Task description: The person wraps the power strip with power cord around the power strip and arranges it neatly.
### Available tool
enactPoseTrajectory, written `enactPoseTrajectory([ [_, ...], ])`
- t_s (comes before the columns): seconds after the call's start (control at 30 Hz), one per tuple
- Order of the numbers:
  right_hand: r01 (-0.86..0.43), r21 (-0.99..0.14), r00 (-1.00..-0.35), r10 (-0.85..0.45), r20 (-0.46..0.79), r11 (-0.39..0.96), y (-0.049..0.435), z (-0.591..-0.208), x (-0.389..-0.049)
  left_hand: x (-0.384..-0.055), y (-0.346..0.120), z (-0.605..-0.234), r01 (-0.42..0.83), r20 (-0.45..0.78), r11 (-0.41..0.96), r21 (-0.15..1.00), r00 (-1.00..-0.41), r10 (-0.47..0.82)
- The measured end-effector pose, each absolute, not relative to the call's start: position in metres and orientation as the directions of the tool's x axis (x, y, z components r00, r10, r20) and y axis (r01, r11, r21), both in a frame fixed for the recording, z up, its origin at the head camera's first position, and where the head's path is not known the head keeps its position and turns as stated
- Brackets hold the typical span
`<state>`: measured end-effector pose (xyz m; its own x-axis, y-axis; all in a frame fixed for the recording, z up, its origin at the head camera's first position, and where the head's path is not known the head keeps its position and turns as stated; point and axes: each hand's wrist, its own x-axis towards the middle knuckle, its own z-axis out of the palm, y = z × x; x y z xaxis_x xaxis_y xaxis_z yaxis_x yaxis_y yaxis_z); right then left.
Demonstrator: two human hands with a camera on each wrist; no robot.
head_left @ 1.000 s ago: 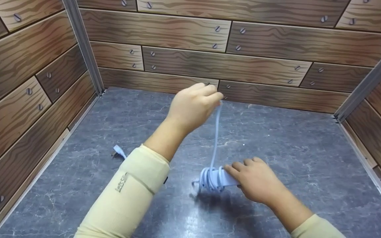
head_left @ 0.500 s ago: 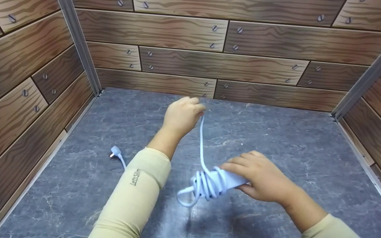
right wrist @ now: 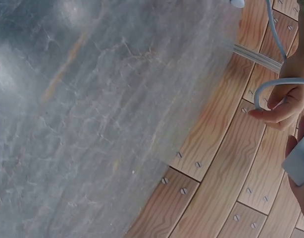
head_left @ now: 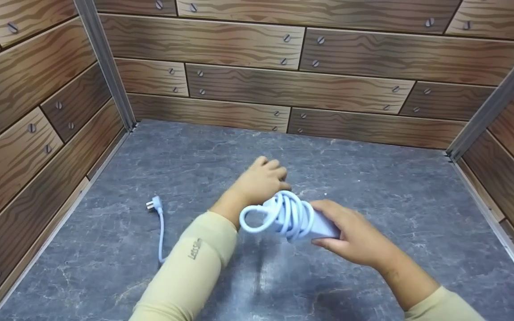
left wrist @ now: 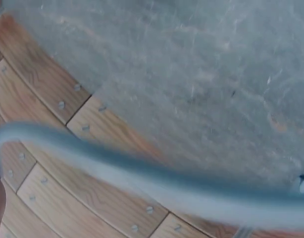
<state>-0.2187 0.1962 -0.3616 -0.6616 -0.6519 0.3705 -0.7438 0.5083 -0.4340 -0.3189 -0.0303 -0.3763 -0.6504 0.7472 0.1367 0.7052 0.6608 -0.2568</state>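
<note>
A light-blue power strip (head_left: pixel 326 226) is held above the floor by my right hand (head_left: pixel 355 236), thumb below and fingers over its right end. Several turns of its cord (head_left: pixel 290 214) wrap the other end, and a loose loop sticks out on the left. Just behind the wound part, my left hand (head_left: pixel 261 180) has its fingers curled. In the right wrist view the left hand (right wrist: pixel 285 106) pinches the cord (right wrist: pixel 263 89), beside the grey-looking strip end (right wrist: pixel 300 158). A blurred stretch of cord (left wrist: pixel 142 178) crosses the left wrist view.
The cord's plug (head_left: pixel 155 203) lies on the dark marbled floor (head_left: pixel 185 160) at the left, its lead running under the left sleeve (head_left: pixel 199 267). Wood-patterned walls (head_left: pixel 239 80) enclose the floor at the back and both sides, with metal posts at the corners.
My left hand has come down and closer with the cord, from high above the floor to beside the strip. The right hand has raised and turned the strip. More of the plug's lead shows.
</note>
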Motion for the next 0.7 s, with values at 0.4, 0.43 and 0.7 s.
enactPoseTrajectory([
  [0.4, -0.582, -0.613, -0.797, -0.526, 0.297, 0.535, 0.186, -0.369, -0.217, -0.301, -0.027, -0.4, 0.618, 0.141, 0.712, 0.332, -0.779, 0.611],
  [0.43, -0.564, -0.623, -0.811, -0.505, 0.294, 0.543, 0.185, -0.368, -0.218, -0.299, -0.028, -0.399, 0.593, 0.138, 0.692, 0.413, -0.791, 0.596],
  [0.7, -0.437, -0.658, -0.897, -0.354, 0.265, 0.613, 0.175, -0.365, -0.22, -0.288, -0.026, -0.395, 0.372, 0.143, 0.333, 0.867, -0.824, 0.549],
])
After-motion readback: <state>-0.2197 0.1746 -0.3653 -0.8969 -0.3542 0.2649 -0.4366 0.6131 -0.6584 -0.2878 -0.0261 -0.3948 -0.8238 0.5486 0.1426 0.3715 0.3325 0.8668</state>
